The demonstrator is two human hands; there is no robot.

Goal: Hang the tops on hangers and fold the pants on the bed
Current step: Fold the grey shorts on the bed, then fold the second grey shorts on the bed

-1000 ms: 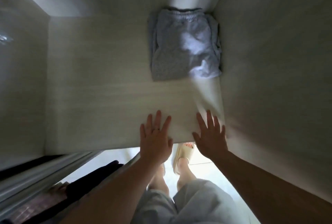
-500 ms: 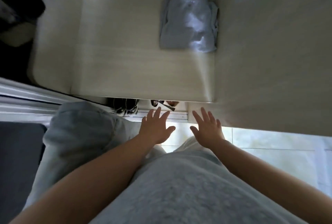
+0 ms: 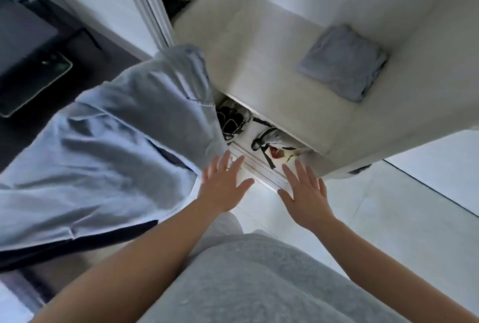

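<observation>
One pair of folded pants is laid on the pale shelf.
The left hand and right hand are held before the shelf, fingers spread wide; white floor tiles are seen below it.

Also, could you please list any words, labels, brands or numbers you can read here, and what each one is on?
None can be read.
The folded pants show no label.
The shoes and bag under the shelf are too blurred to show any marking.
</observation>
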